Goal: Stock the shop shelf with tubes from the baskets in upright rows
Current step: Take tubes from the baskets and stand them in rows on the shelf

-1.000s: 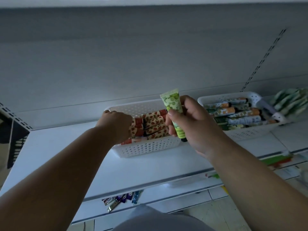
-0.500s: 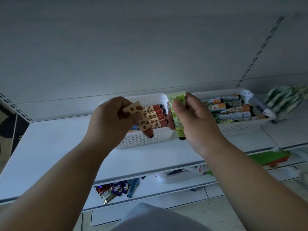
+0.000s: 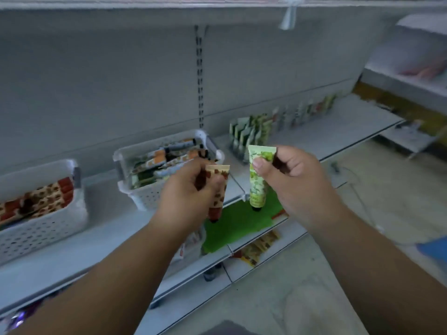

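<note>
Carrying two tubes toward the rows on the right seems to be the step in hand. The left hand [image 3: 186, 194] pinches a brown-spotted tube [image 3: 219, 189] near its flat crimp, red cap hanging down; the right hand [image 3: 290, 182] pinches a green tube [image 3: 257, 180] the same way, dark cap down. Both hang roughly upright in the air, in front of the shelf [image 3: 101, 240] edge, close together but not touching.

To do it well, I would set each down on its cap beside tubes of its own pattern, square to the row, and let go only once it stands steady; caps are narrow, so a nudge could topple neighbours.

Standing green tubes [image 3: 249, 135] form rows just beyond the right hand, with blurred further rows trailing right. A mixed basket [image 3: 150, 197] sits behind the left hand; a spotted-tube basket [image 3: 43, 230] lies well left. Neither blocks the way. A green sheet [image 3: 239, 226] lies on the lower shelf.
</note>
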`<control>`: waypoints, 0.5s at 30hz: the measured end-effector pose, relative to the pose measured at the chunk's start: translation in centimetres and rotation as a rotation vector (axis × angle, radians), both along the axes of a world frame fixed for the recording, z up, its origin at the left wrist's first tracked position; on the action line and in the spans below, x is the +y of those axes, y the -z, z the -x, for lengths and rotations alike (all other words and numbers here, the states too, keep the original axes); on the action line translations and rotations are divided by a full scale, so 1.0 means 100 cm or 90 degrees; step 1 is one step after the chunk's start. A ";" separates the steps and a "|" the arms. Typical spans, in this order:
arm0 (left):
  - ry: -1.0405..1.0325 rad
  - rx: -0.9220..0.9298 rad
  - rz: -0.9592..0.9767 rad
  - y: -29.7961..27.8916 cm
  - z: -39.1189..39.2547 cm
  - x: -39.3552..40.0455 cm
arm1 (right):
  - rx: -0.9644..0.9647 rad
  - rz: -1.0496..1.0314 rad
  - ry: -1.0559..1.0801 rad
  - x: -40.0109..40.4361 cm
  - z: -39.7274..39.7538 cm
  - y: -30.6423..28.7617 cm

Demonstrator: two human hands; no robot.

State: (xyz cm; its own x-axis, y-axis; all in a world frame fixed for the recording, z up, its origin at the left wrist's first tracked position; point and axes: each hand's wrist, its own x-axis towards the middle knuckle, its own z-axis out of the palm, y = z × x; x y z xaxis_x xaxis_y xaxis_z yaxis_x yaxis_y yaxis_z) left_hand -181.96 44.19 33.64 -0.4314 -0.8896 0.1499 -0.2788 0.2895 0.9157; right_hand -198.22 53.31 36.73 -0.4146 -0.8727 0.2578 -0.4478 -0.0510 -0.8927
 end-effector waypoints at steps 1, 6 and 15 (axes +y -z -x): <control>0.011 0.008 -0.003 0.002 0.022 0.005 | 0.022 0.000 0.011 0.009 0.023 -0.002; 0.004 0.034 -0.038 0.007 0.101 0.014 | 0.037 0.001 0.027 0.022 0.113 -0.011; -0.048 -0.029 -0.041 0.008 0.173 -0.038 | 0.045 0.016 0.010 -0.047 0.191 0.001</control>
